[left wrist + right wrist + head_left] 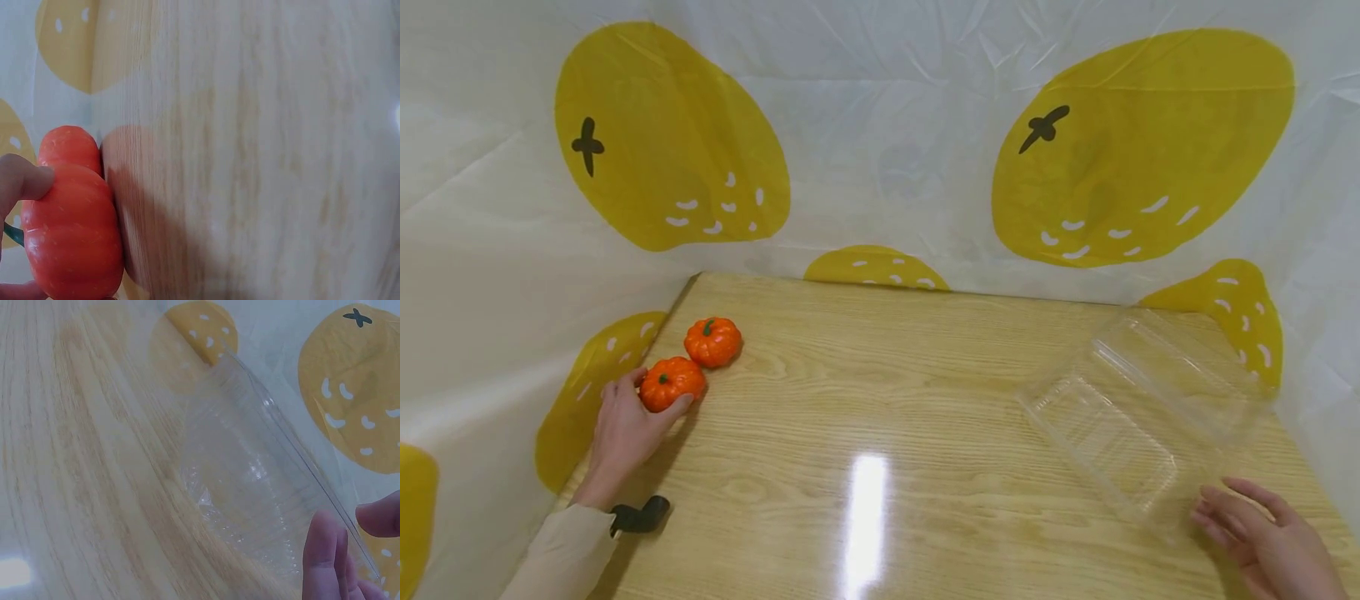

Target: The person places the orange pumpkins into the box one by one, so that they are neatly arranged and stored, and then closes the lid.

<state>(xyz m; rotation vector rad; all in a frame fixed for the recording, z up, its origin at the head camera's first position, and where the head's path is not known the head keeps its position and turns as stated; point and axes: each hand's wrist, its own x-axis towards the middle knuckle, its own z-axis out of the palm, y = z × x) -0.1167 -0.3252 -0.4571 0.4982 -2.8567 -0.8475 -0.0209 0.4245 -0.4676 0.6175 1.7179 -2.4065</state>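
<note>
At the table's left side, two small orange toy pumpkins with green stems lie close together. My left hand [628, 425] holds the nearer pumpkin [673, 383], its thumb on one side and fingers on the other. The farther pumpkin [712, 342] sits just beyond it; in the left wrist view, the held pumpkin [75, 231] partly hides it. On the right lies an open clear plastic clamshell box [1120, 433], its lid folded out toward the back right. My right hand [1273, 533] is beside the box's near corner, thumb apart from the loosely bent fingers, which overlap the box's wall [250, 469] in the right wrist view.
The wood-grain table [880, 392] is bordered at the back and sides by white sheeting [887, 167] printed with yellow fruit. A bright light reflection lies on the tabletop near the front middle. A black strap [640, 515] is around the left wrist.
</note>
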